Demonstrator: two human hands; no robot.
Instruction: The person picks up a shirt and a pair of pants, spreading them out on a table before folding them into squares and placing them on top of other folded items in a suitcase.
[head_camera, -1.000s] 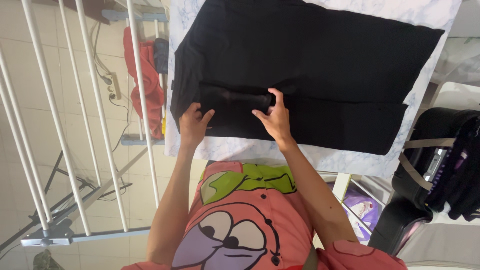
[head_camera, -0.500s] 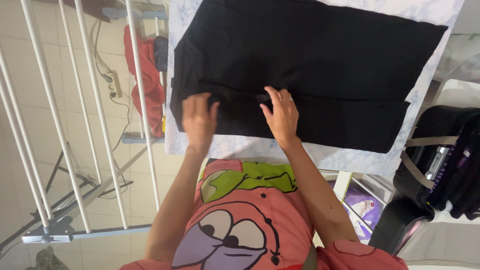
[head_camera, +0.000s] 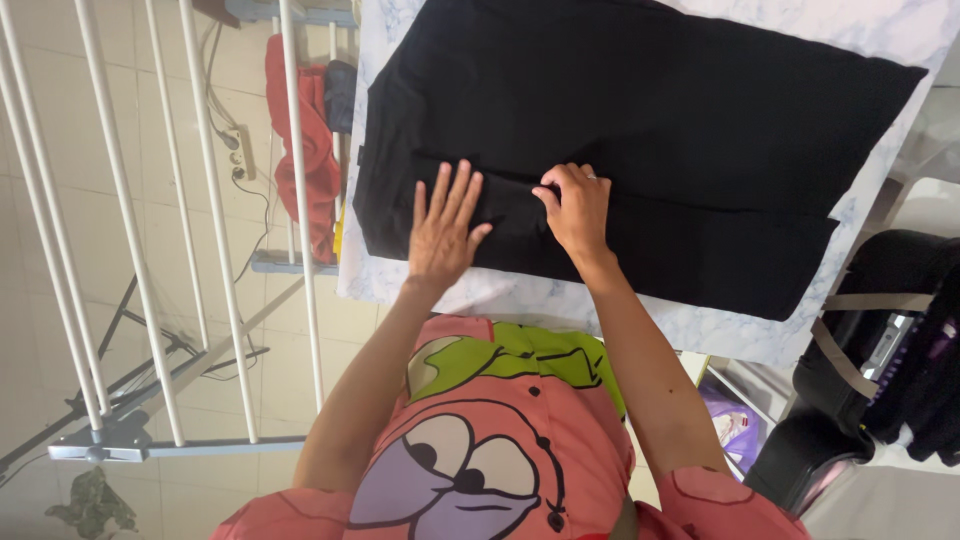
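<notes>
Black garment (head_camera: 640, 130) lies spread flat on the marble-patterned worktop (head_camera: 690, 325), its near hem just short of the worktop's front edge. Left hand (head_camera: 443, 228), grip released with 5 fingers splayed, presses flat on the garment's near-left fold, while right hand (head_camera: 578, 208), beside it toward the garment's middle, has fingers curled and pinching the fold ridge. Risk: uneven pull from the pinch could skew the fold or drag the hem off the front edge.
</notes>
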